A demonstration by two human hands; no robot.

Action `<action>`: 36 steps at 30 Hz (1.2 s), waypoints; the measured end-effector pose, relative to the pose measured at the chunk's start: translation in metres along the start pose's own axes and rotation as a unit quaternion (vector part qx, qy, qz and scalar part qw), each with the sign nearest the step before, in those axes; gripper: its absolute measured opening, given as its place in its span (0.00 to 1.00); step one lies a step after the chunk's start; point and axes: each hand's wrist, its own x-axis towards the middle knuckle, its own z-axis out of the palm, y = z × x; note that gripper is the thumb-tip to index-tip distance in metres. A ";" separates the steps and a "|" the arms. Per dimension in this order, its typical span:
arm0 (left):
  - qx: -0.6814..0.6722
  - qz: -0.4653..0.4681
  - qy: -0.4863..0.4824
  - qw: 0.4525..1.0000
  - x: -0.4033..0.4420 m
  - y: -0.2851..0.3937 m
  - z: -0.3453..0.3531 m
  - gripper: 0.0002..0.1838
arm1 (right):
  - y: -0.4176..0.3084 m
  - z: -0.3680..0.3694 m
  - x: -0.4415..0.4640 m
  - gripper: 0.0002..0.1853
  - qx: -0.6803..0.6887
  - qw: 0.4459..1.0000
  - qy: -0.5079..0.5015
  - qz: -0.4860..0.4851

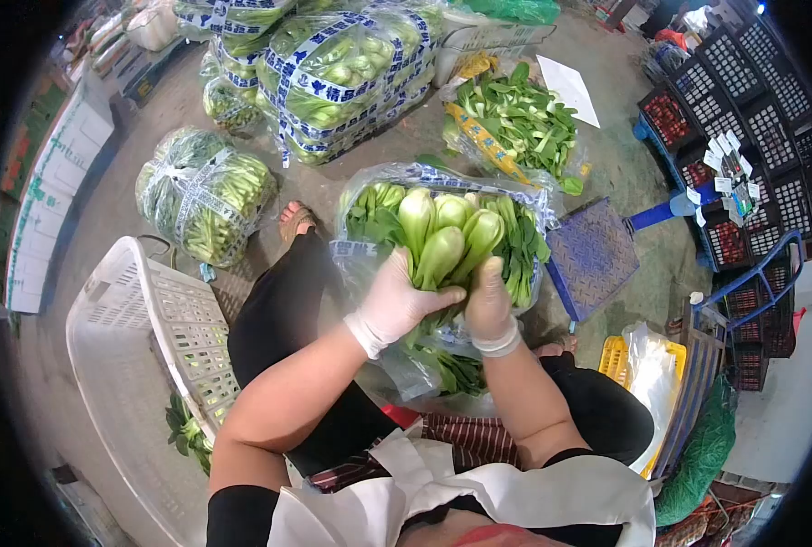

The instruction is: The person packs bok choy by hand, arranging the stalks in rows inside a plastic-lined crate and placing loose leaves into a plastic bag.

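Observation:
A bunch of bok choy (442, 239) is held up between both hands, its pale stem ends pointing away from me. My left hand (400, 296), in a thin white glove, grips the bunch from the left with the thumb across the stalks. From the right, my right hand (490, 308), gloved too, closes round the same bunch. Below it lies an opened clear plastic bag (351, 260) with blue-and-white printed tape, packed with more bok choy (520, 242). Dark leaves hang under my hands, partly hidden by them.
At left stands a white plastic crate (178, 319); a wrapped vegetable bundle (207, 196) lies beyond it. Large wrapped packs (342, 82) are stacked ahead. Loose greens (515, 118) lie near a blue platform scale (593, 255). A yellow basket (614, 360) and black crates (743, 118) stand at right.

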 end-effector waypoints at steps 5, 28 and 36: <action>0.315 0.044 0.057 0.946 0.003 -0.015 -0.007 0.48 | -0.063 -0.010 0.025 0.45 -0.385 0.916 -0.009 -0.110; 0.068 -0.157 0.029 0.985 0.004 -0.006 -0.017 0.32 | -0.098 -0.075 0.043 0.09 -0.218 0.955 0.194 0.056; 0.064 -0.099 0.186 0.975 -0.018 0.047 -0.040 0.28 | -0.087 -0.196 0.128 0.27 -0.005 0.958 0.287 -0.012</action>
